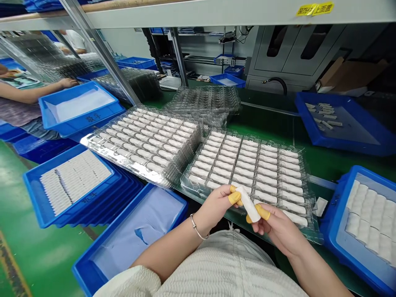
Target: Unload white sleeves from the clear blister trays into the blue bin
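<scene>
Both hands hold one small white cylindrical part (249, 204) just above the near edge of a clear plastic blister tray (306, 154) filled with rows of the same white parts. My left hand (218, 204), with yellow finger cots and a thin bracelet on the wrist, pinches the part's upper end. My right hand (275, 227), also with yellow finger cots, grips its lower end. A second filled clear tray (102, 142) lies on a stack of such trays to the left.
Blue bins surround the spot: one with white parts at right (332, 231), an empty-looking one at bottom left (93, 264), one with white parts at left (34, 198), another at far right (305, 119). Another person's arm (34, 91) rests at far left. A stack of empty clear trays (207, 101) sits behind.
</scene>
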Motion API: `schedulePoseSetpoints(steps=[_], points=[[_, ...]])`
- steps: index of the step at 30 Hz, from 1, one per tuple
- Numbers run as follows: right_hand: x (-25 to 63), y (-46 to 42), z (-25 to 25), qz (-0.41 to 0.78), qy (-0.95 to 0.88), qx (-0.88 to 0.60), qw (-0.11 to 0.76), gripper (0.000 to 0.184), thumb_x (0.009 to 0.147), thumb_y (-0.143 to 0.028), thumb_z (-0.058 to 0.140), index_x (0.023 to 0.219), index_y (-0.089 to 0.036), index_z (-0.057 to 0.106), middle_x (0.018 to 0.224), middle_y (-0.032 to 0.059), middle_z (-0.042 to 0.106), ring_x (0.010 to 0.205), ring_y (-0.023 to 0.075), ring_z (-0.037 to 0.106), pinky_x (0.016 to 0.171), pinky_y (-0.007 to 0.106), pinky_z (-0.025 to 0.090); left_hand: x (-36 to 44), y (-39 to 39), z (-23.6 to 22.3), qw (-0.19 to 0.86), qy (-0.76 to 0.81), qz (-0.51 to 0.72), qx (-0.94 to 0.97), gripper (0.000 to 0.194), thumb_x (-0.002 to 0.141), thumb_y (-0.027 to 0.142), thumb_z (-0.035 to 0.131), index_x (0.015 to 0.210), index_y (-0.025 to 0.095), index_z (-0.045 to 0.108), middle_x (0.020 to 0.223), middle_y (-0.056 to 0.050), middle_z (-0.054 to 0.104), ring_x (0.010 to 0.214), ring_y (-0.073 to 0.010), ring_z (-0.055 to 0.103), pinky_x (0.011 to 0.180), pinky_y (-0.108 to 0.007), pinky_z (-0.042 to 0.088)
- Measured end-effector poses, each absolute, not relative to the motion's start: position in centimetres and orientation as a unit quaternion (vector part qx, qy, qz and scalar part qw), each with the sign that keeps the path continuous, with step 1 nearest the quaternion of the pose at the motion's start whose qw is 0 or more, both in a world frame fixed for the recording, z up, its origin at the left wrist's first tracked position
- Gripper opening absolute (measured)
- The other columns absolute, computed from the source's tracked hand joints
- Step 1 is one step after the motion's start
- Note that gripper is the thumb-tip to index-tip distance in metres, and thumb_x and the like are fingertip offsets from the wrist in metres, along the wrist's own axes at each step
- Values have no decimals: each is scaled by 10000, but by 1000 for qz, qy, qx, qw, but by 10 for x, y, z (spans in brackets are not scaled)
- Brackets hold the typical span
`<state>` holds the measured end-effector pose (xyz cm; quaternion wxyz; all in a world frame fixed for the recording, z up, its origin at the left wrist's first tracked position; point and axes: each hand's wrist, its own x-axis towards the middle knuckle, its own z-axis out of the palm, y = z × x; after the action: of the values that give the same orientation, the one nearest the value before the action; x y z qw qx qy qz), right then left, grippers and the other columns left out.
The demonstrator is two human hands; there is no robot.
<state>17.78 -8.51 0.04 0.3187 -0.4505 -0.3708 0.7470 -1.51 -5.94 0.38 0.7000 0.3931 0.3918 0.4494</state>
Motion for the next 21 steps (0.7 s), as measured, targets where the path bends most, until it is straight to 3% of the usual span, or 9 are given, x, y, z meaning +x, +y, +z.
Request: schedulePoseSetpoints(steps=[4,9,16,21], points=[[175,-85,0,689,-421,-469,358,347,861,-544,645,917,-206,697,772,21,598,677,135,503,562,230,404,-14,-58,1,699,398,454,384,390,708,508,758,665,150,609,658,3,572,633,-109,472,657,-247,398],[176,-82,-10,581,-551,-505,324,225,811,-366,715,990,-236,676,897,18,623,794,167,540,708,284,455,-16,-60,-3,651,400,451,460,409,743,555,723,734,158,626,708,-5,587,672,-131,510,677,-271,423],[180,-76,-16,406,-691,-499,330,178,840,-235,628,1011,-263,672,884,14,622,814,184,556,752,298,472,-23,-69,-1,289,388,430,762,359,937,466,533,766,181,671,636,-9,552,646,-143,486,655,-288,392],[181,-75,-20,375,-716,-479,344,185,871,-236,608,1043,-282,660,1015,28,644,898,194,582,795,298,488,-25,-72,-6,150,341,428,823,256,955,282,517,737,183,607,645,-14,571,655,-146,479,644,-284,397]])
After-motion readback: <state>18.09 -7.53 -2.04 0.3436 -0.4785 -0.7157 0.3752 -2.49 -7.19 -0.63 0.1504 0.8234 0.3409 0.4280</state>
